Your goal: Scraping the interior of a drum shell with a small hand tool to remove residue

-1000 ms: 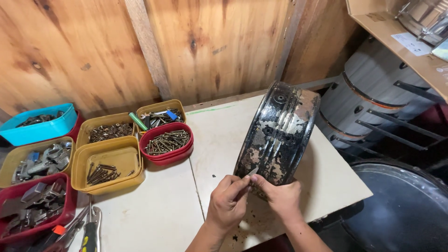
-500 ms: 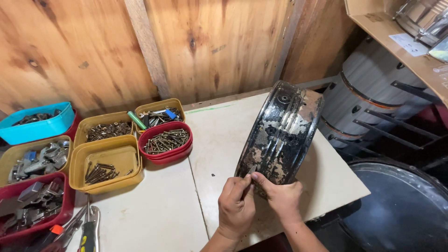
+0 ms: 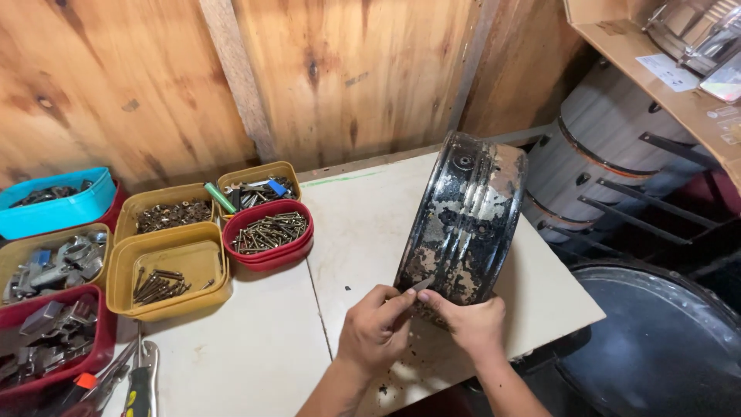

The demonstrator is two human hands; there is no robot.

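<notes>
A black drum shell with flaking, patchy paint stands on edge on the tabletop, just beyond the hands. The left hand pinches a small blade against its lower rim; the right hand grips that rim. Left of the hands, a red bowl holds screws, and yellow tubs hold screws and nuts.

The left hand is curled in a pinch toward one o'clock; the right hand is closed, fingers toward ten o'clock.
</notes>
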